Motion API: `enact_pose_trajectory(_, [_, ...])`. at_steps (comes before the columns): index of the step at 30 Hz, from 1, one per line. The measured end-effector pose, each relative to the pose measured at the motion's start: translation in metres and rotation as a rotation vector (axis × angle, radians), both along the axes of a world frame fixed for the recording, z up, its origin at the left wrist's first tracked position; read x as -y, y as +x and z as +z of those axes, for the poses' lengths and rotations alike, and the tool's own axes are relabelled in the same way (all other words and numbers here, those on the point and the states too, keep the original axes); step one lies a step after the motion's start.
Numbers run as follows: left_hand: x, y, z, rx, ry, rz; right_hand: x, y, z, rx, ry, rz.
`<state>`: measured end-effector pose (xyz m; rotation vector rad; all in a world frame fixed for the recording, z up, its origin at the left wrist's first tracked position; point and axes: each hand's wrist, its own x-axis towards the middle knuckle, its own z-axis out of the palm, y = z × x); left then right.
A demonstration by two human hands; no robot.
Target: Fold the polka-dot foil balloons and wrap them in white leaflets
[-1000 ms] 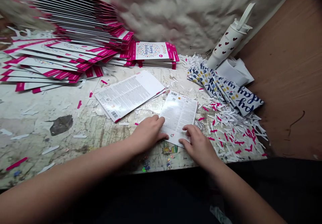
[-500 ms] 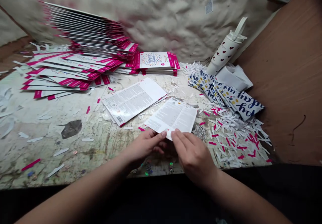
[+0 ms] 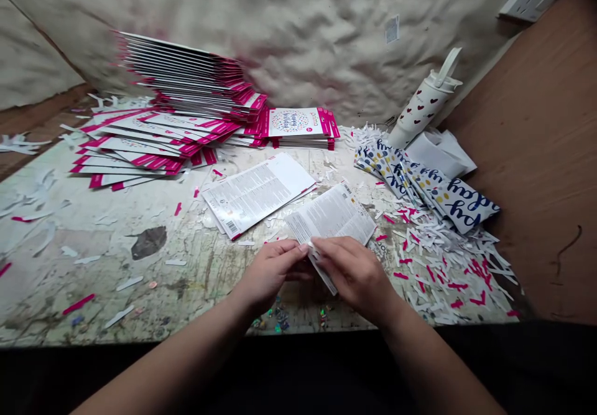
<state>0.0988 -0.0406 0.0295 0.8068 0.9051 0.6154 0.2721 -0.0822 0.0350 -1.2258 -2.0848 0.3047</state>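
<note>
Both hands hold a white printed card packet [image 3: 332, 216], text side up and tilted, over the front of the table. My left hand [image 3: 275, 269] pinches its near left edge, thumb on top and fingers underneath. My right hand [image 3: 357, 272] is closed on the near edge, its fingers bent over the printed face. A small white bit shows between the two hands; I cannot make out whether it is a flap or a loose piece. Just beyond, to the left, lie a few similar packets [image 3: 261, 192] with small print and a barcode.
A tall fanned stack of pink-and-white packets [image 3: 186, 79] leans at the back left, beside a shorter pile [image 3: 296, 122]. At the right are a heart-patterned bottle [image 3: 422, 104], folded "day" printed pieces [image 3: 429, 185] and paper scraps [image 3: 443, 272]. A brown board [image 3: 536, 172] bounds the right side.
The packet lay on the table under both hands; now it is lifted and turned clockwise, its near edge gripped. The camera view has shifted, so the surroundings appear lower.
</note>
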Motion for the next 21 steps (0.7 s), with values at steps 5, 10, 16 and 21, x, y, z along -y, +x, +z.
enact_pose_trajectory(5, [-0.003,0.001,0.005,-0.055,0.054,-0.04,-0.009,-0.003,-0.006,-0.085,0.104,-0.038])
enact_pose_trajectory(10, [-0.018,-0.013,0.024,-0.427,0.54,-0.026,-0.001,0.033,0.026,0.092,-0.204,-0.118])
enact_pose_trajectory(16, [-0.027,-0.019,0.09,-0.523,1.03,-0.292,-0.017,0.052,0.063,-0.208,0.053,-0.27])
enact_pose_trajectory(21, [-0.044,-0.026,0.11,-0.407,1.195,-0.144,-0.05,0.035,0.059,-0.849,0.023,-0.211])
